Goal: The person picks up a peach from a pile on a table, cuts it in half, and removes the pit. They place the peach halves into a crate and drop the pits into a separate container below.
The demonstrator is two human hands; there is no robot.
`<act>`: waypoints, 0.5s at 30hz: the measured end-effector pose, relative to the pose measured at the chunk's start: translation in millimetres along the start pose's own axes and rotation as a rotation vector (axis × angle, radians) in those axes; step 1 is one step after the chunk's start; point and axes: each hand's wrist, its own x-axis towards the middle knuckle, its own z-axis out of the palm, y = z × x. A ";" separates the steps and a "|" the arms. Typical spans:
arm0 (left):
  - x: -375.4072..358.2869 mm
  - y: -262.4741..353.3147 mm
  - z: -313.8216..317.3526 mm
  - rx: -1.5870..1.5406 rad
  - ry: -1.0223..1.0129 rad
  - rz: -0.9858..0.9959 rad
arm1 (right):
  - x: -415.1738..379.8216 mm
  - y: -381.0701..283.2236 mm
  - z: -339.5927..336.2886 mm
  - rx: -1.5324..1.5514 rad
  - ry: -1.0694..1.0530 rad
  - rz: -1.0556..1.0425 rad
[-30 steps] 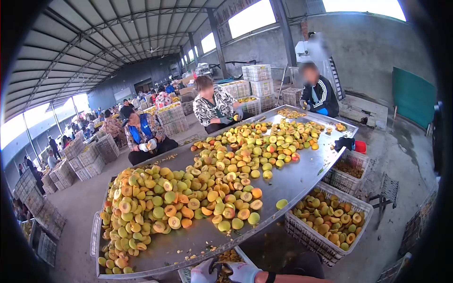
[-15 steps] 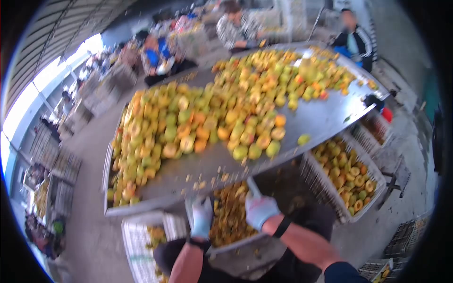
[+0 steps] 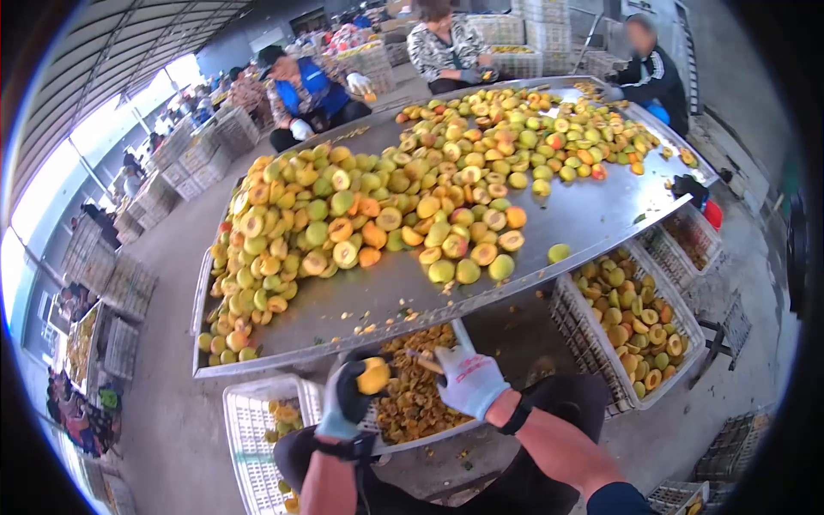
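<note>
My left hand, in a light glove with a dark palm, is closed on a yellow fruit half near the table's front edge. To its right, my right hand, in a white glove with red print, grips a small tool with a thin tip pointing left towards the fruit. Both hands are over a crate of brownish scraps between my knees. Beyond them, many yellow, green and orange fruits, several of them halved, are heaped on the metal table.
A crate of fruit halves is at the right, and a white crate holding some fruit is at the left. Three people sit round the table's far side. Stacked crates and more people fill the left background.
My left hand has moved slightly left and now shows a fruit half in its fingers. My right hand has shifted slightly, and the tool's tip is now visible. The view is sharper.
</note>
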 end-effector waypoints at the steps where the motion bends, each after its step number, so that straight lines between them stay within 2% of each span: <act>1: -6.3 22.6 0.7 0.343 0.117 0.154 | -2.1 2.6 -0.5 -0.054 -0.022 -0.023; 2: -23.2 56.5 21.7 0.644 0.283 0.253 | -2.6 6.1 1.2 -0.054 -0.051 -0.038; 3: -30.9 66.6 -2.0 0.820 0.403 0.396 | -2.0 3.9 -5.4 -0.034 -0.120 -0.014; 4: -35.7 78.1 -32.0 1.369 0.498 0.652 | -1.8 0.3 -12.4 -0.010 -0.189 0.009; 5: -52.0 99.5 -30.6 1.625 0.603 0.522 | -1.4 -0.2 -13.5 0.009 -0.178 -0.014; 6: -64.0 115.1 -43.3 1.930 0.621 0.342 | -2.7 -0.2 -13.1 0.026 -0.167 -0.037; 7: -73.3 119.0 -79.0 2.098 0.640 0.162 | -4.2 -1.3 -13.8 0.029 -0.145 -0.059; 8: -83.3 118.7 -108.3 2.280 0.648 -0.140 | -6.8 -2.5 -15.1 0.035 -0.137 -0.054; 9: -89.2 120.2 -98.6 2.431 0.699 -0.462 | -7.8 -3.9 -17.4 0.050 -0.163 -0.061; 10: -88.1 119.2 -96.1 2.548 0.654 -0.488 | -6.6 -4.5 -19.2 0.063 -0.183 -0.068; 11: -73.0 118.6 -91.3 2.388 0.605 -0.303 | -5.3 -4.8 -19.2 0.059 -0.208 -0.085; 12: -56.8 114.2 -83.8 2.217 0.544 -0.133 | -8.5 -2.0 -11.1 0.076 -0.122 -0.129; 13: -34.2 106.2 -54.5 2.123 0.505 -0.004 | -11.1 -1.6 -8.1 0.066 -0.128 -0.138; 14: -0.8 90.3 -44.1 2.113 0.391 0.280 | -11.7 0.0 -9.2 0.043 -0.124 -0.139; 15: 33.3 77.1 -19.1 2.076 0.281 0.382 | -12.0 3.4 -8.2 0.014 -0.195 -0.162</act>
